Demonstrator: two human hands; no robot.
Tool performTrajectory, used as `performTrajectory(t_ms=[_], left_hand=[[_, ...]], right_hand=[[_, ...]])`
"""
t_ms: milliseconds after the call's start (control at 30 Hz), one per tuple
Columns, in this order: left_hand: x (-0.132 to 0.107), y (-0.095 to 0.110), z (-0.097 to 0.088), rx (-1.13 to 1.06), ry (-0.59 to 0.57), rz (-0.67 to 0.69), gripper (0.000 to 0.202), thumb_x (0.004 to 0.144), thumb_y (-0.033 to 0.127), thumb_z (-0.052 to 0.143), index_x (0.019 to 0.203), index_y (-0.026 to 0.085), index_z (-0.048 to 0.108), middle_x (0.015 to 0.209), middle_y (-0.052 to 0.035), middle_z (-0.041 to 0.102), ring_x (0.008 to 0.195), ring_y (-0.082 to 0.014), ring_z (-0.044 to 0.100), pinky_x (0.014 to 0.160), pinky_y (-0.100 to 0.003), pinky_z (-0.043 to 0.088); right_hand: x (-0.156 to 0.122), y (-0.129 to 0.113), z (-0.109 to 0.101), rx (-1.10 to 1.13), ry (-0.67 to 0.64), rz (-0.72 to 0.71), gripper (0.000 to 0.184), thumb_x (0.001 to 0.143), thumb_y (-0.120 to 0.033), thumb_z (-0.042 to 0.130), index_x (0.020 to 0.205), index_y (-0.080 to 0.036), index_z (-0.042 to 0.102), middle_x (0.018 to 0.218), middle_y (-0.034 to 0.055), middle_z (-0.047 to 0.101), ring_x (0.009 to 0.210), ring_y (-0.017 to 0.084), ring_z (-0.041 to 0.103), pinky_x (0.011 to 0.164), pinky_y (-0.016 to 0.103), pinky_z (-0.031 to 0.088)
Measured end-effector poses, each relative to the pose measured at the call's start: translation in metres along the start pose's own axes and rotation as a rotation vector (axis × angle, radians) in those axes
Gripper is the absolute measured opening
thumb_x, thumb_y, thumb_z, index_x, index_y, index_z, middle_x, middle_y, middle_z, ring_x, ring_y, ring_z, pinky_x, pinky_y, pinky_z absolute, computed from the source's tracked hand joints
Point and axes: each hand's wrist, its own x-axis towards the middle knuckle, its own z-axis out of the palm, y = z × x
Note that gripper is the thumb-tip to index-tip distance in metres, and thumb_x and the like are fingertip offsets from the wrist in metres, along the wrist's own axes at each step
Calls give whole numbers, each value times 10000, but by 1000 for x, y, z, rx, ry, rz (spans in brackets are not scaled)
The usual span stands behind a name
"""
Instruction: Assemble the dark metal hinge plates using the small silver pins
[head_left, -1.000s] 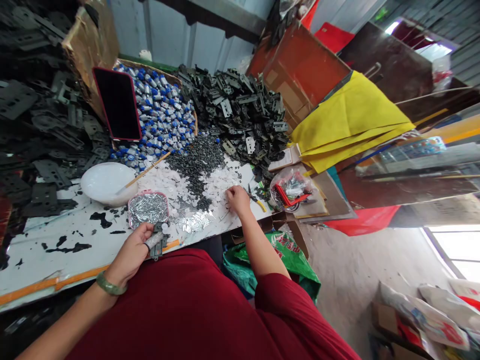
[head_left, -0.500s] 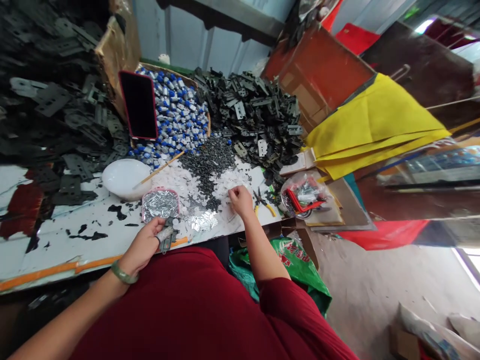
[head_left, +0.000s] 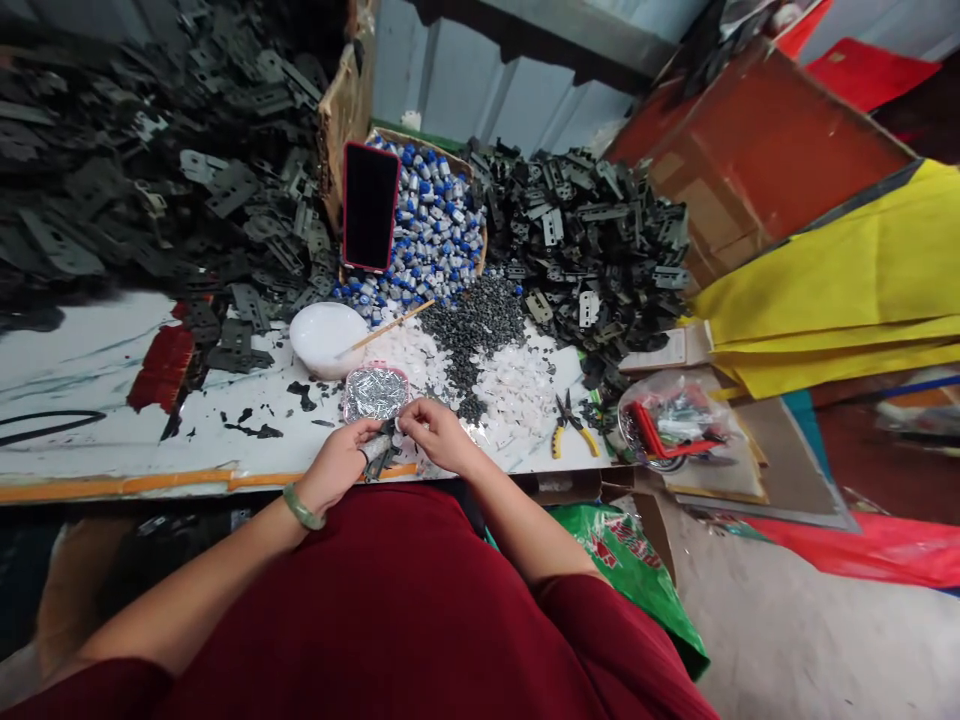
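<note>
My left hand (head_left: 337, 465) grips a dark metal bracket (head_left: 380, 460) with a grey sleeve on it, at the table's front edge. My right hand (head_left: 439, 435) meets it there, fingertips pinched at the bracket around a small white disc, partly hidden. Behind my hands lie a heap of white plastic discs (head_left: 514, 392) and a spill of grey granules (head_left: 472, 330). A pink-rimmed bag of silver pieces (head_left: 375, 393) sits just beyond my left hand.
The white, black-stained table (head_left: 90, 375) holds dark metal bracket heaps (head_left: 581, 235), a tray of blue-and-silver parts (head_left: 433, 215), a phone (head_left: 370, 205), a white bowl (head_left: 324, 340), yellow-handled pliers (head_left: 574, 428) and a plastic bag of tools (head_left: 671, 420).
My right hand has moved left from the white discs to the bracket in my left hand. The whole scene has shifted right in view, and the pliers now show fully.
</note>
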Motion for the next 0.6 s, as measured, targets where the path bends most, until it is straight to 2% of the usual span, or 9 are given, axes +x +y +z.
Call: performTrajectory(t_ms=[133,233,333,433,500,567,600], left_hand=[[1,-2,1,4,-38,-3,205,552,147,643,756,166,643,740,-27,701,745,-181,653,752,-307,495],[0,-1,-1,64,-41,-32,222,559,167,624,780,173,640,733,-28,699,724,-196,653,710,-314,502],[-4,2,-7,182,-53,-5,246,555,145,613,797,185,626,750,-16,687,741,-187,643,707,-289,492],[-7,5,-11,286,-106,27,231,580,146,634,801,195,587,695,16,638,644,-147,596,594,-234,453],[-9,5,-11,280,-156,21,212,606,175,666,774,203,540,639,44,582,570,-121,543,531,-211,412],[-10,3,-11,224,-191,10,233,619,196,695,750,205,502,643,53,550,579,-111,527,547,-206,414],[-10,2,-10,195,-194,10,245,623,200,706,747,205,495,662,50,547,607,-113,534,569,-207,422]], right_hand=[[-3,-4,-1,-156,21,-20,106,827,-218,521,729,-179,534,757,4,577,722,117,519,698,235,399],[-1,-4,0,-200,-22,-33,87,808,-192,552,723,-178,542,742,-2,553,708,115,502,690,235,391],[2,3,2,-65,-75,20,140,757,-229,648,691,-173,539,725,-18,553,686,102,508,659,215,401],[6,12,2,65,-90,143,299,657,-356,761,693,-171,529,646,-56,537,598,82,480,561,187,376],[13,15,-6,69,-162,159,361,616,-422,782,682,-167,535,608,-69,527,572,77,464,536,185,357],[27,16,-24,32,-241,114,336,666,-441,742,670,-160,559,613,-60,549,593,84,482,565,196,372],[38,16,-36,-2,-242,91,305,712,-429,706,673,-158,572,629,-50,567,610,88,497,588,204,383]])
